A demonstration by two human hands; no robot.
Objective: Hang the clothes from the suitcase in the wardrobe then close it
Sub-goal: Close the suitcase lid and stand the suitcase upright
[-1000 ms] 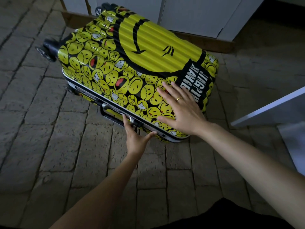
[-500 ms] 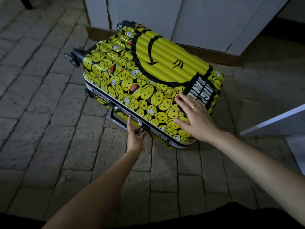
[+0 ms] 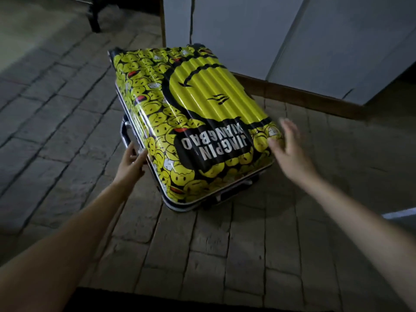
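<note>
Suitcase (image 3: 191, 122) lies shut on the floor w/ the wardrobe (image 3: 258, 34) right behind. Hard glossy shell, prob heavy & slippery. Left hand (image 3: 131, 162) grips its side edge by the handle (image 3: 125, 131); right hand (image 3: 290, 149) blurry, fingers spread, holding nothing.

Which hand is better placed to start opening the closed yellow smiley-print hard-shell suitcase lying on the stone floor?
Probably the left hand: it already touches the yellow smiley-print hard-shell suitcase at its metal-framed side, just below the side handle. The right hand is open and blurred at the far corner.
</note>
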